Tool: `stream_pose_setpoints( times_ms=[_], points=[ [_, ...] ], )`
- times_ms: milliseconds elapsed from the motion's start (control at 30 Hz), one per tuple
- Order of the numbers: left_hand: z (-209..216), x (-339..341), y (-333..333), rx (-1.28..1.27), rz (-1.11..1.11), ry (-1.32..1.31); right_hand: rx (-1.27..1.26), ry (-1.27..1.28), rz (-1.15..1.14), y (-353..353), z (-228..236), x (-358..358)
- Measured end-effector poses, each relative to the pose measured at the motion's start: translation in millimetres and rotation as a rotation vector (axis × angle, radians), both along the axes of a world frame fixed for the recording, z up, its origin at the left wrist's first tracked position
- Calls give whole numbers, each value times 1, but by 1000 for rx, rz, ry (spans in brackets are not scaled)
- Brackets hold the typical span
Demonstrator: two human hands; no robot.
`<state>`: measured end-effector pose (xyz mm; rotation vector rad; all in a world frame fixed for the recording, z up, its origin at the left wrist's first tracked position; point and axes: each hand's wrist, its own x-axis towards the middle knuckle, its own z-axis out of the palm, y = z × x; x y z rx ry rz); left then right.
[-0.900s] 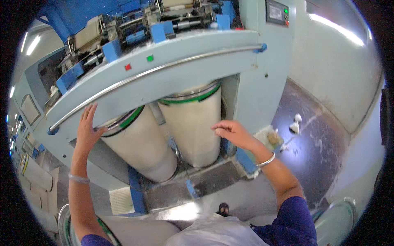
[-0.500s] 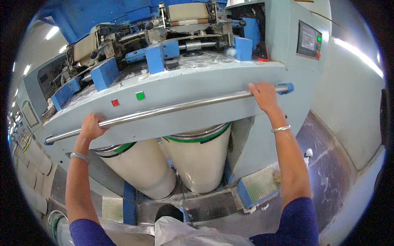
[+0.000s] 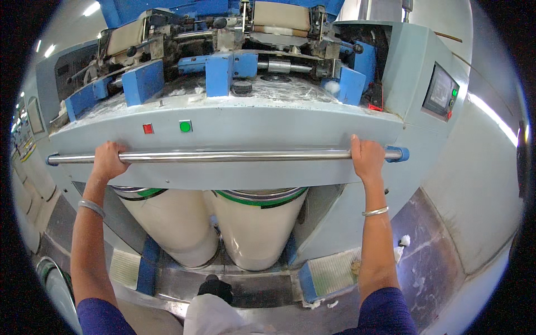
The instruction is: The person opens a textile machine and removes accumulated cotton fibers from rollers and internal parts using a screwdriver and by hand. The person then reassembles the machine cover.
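Observation:
A long metal handrail (image 3: pixel 240 157) with blue end brackets runs across the front of a grey machine (image 3: pixel 279 125). My left hand (image 3: pixel 109 161) is wrapped round the rail near its left end. Close to the right bracket, my right hand (image 3: pixel 367 158) grips the same rail, thumb on top. Both arms are stretched forward, with a bangle on each wrist. Just above the rail sit a red button (image 3: pixel 148 128) and a green button (image 3: pixel 185 126); neither hand touches them.
Two tall cream cans (image 3: pixel 254 234) with green-banded rims stand below the rail. Blue blocks (image 3: pixel 218 76) and metal rollers cover the fluff-strewn machine top. A control screen (image 3: pixel 440 90) is at the right. Ribbed footplates (image 3: pixel 333 275) flank the cans, and my dark shoe (image 3: pixel 215 289) is between them.
The view has levelled and shifted, so the rail now lies nearly horizontal. Both hands keep their hold on it.

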<state>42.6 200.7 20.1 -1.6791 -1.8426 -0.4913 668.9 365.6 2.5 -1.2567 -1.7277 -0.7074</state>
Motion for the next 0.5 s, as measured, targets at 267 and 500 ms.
stream_pose_setpoints(
  times_ms=[267,500],
  points=[
    [-12,-5,3,39,141,-61,-48,-119,-17,5,-3,11],
    [-3,-2,2,-105,132,-155,-208,-41,91,-21,13,-4]
  ],
)
